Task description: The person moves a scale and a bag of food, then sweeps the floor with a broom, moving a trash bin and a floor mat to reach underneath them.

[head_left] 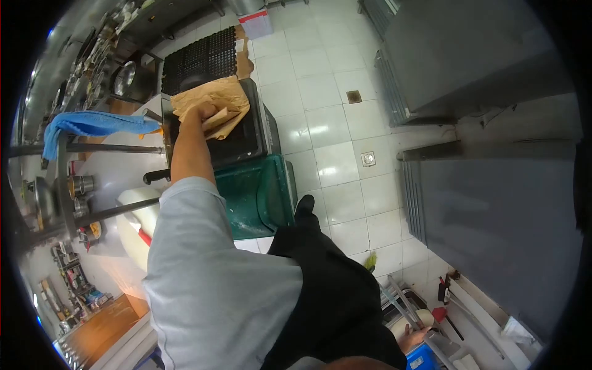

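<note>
My left hand point(206, 111) is closed on a crumpled tan cloth point(213, 97), pressing it against the black lid point(250, 137) of a bin. Part of the cloth folds up around the fingers. Right beside this bin stands a green bin point(246, 206), below my outstretched forearm. At the lower right, my right hand point(414, 339) is low beside my body, near a metal rail point(439, 351) and a blue container point(421, 357). Its fingers are small and partly hidden, so I cannot tell whether it grips anything.
A blue cloth point(92, 125) hangs over a metal rail at left, with a black-handled knife point(157, 177) nearby. A black rubber mat point(200, 58) lies beyond the bins. Grey cabinets point(493, 228) line the right side of the white tiled floor point(333, 163).
</note>
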`<state>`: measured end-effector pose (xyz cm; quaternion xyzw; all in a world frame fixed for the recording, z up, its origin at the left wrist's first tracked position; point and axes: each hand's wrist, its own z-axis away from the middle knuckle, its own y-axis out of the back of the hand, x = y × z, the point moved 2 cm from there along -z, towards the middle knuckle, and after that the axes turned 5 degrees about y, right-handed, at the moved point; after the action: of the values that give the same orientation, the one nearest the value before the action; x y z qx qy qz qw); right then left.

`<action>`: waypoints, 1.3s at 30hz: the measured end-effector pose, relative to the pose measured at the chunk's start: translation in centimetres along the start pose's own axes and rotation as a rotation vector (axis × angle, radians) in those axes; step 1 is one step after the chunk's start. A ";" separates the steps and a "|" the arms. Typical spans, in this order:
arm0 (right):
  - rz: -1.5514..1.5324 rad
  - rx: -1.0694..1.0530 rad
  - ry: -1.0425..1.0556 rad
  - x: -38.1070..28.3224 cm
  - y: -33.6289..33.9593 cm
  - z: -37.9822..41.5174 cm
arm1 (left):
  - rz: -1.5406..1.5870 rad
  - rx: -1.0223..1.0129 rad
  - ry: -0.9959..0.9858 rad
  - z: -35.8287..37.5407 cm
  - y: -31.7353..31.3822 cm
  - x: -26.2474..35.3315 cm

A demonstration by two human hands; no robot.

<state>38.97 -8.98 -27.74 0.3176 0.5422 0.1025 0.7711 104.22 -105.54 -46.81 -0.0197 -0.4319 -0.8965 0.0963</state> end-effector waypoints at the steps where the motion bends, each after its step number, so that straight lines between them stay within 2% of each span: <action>1: -0.013 -0.004 -0.014 0.1 0.2 0.2 | -0.010 -0.028 -0.011 -0.6 0.1 0.1; 6: -0.097 -0.090 -0.087 2.4 -0.8 -0.8 | -0.086 -0.079 -0.037 -1.9 -0.1 1.1; 9: -0.006 -0.055 -0.043 1.0 -1.9 0.3 | -0.122 -0.083 -0.048 -2.6 -0.5 2.0; 14: 0.032 -0.179 -0.046 0.8 -3.4 0.1 | -0.187 -0.074 -0.089 -3.3 -0.7 2.7; 16: -0.023 -0.135 -0.038 2.6 -0.2 1.1 | -0.232 -0.057 -0.128 -4.3 -0.6 3.0; 18: -0.088 0.018 -0.050 4.9 2.8 3.2 | -0.295 -0.037 -0.171 -5.6 -0.1 4.6; 19: -0.112 0.017 0.066 4.2 2.5 3.8 | -0.323 -0.015 -0.172 -5.7 0.5 5.0; 21: -0.316 0.202 0.047 6.2 3.3 1.8 | -0.395 0.122 -0.111 -4.7 2.8 6.9; 22: -0.402 0.348 0.001 5.3 4.3 1.0 | -0.421 0.249 -0.052 -3.4 3.9 8.3; 23: -0.538 0.375 0.033 2.7 4.3 0.6 | -0.382 0.453 -0.012 -0.1 5.2 9.9; 24: -0.570 0.390 0.076 0.3 4.9 0.2 | -0.279 0.643 -0.071 2.6 5.6 12.4; 25: -0.608 0.436 0.071 -1.7 4.5 0.7 | -0.138 0.798 -0.235 4.7 5.4 16.8; 26: -0.608 0.425 0.083 -5.4 2.4 -1.5 | 0.017 0.939 -0.304 7.9 4.8 15.4; 28: -0.695 0.505 0.108 -4.1 6.9 -0.8 | 0.194 0.992 -0.559 8.9 0.1 26.4; 30: -0.685 0.483 0.167 -6.1 8.9 -0.7 | 0.295 0.762 -0.736 15.7 -8.1 35.0; 31: -0.696 0.456 0.191 -7.0 9.1 0.9 | 0.233 0.667 -0.918 17.2 -12.8 39.1; 32: -0.720 0.431 0.224 -6.7 10.1 1.4 | 0.239 0.326 -1.079 22.0 -17.2 42.5; 33: -0.744 0.408 0.258 -5.9 11.3 1.5 | 0.196 0.073 -1.192 25.8 -21.9 45.6; 34: -0.766 0.385 0.293 -5.4 12.3 1.8 | 0.051 -0.046 -1.344 32.9 -24.7 48.6; 35: -0.787 0.326 0.341 -5.4 12.6 2.4 | -0.038 -0.193 -1.414 36.4 -28.6 49.9; 36: -0.810 0.266 0.386 -5.4 13.0 3.0 | -0.186 -0.271 -1.468 40.2 -31.3 51.2; 38: -0.859 0.105 0.530 -5.2 12.2 3.5 | -0.266 -0.426 -1.654 46.9 -35.8 54.2; 39: -0.801 0.090 0.535 -4.5 11.8 2.9 | -0.306 -0.467 -1.700 50.9 -37.9 55.4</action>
<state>41.98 -3.16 -16.55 0.0796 0.8052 -0.1478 0.5688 40.28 -51.52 -37.61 -0.6386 -0.1618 -0.6474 -0.3833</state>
